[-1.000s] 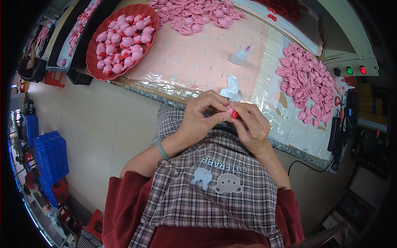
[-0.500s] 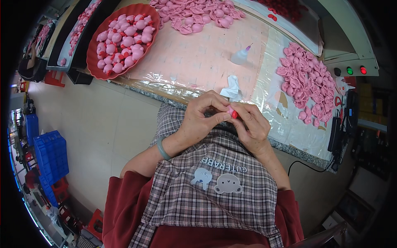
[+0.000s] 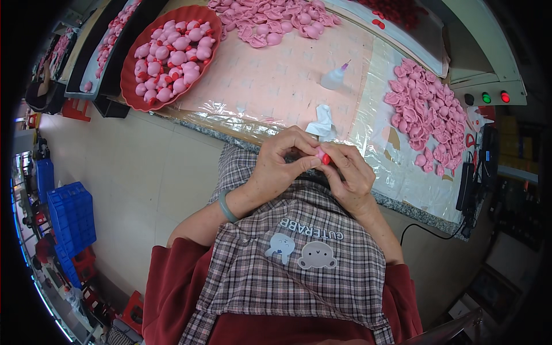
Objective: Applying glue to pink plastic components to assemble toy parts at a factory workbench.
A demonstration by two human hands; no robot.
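Between my fingertips, at the table's front edge, is a small pink figure with a red part (image 3: pixel 326 159). My left hand (image 3: pixel 282 155) pinches it from the left, thumb and fingers closed. From the right, my right hand (image 3: pixel 352 172) closes its fingers on the same figure; much of it is hidden by them. Just beyond my hands a crumpled white tissue (image 3: pixel 322 122) lies on the table. Farther off stands a small translucent bottle (image 3: pixel 332 79) with a thin purple nozzle tip.
A red fluted basin (image 3: pixel 130 92) of pink-and-red figures stands at the far left. Pink moulded pieces (image 3: pixel 259 20) lie heaped at the back, with another pile (image 3: pixel 428 112) on the right. A machine panel (image 3: pixel 468 86) with lit buttons borders the right; blue crates (image 3: pixel 72 215) stand on the floor.
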